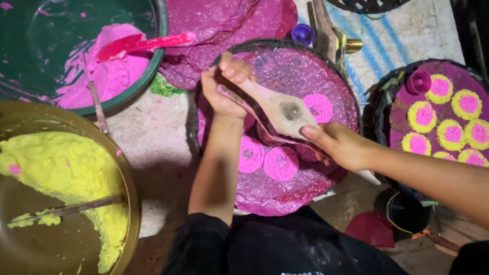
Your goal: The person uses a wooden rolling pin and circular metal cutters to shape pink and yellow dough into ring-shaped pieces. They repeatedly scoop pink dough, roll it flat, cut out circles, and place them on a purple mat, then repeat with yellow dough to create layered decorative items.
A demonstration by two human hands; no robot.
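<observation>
Both hands grip a wooden press [280, 109] over a round tray [334, 82] lined with magenta plastic: the left hand [224, 89] closes on its upper handle, the right hand [336, 146] on the lower end. Pink coils [280, 163] lie beneath on the tray. A bowl of yellow dough [76, 170] sits to the left.

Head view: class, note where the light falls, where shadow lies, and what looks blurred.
Head view: light falls brightest on the pink paste and yellow paste; the lower edge and right corner sink into shadow; the wooden press, held by the left hand and right hand, looks slightly soft; the green basin shows faint sheen.
</observation>
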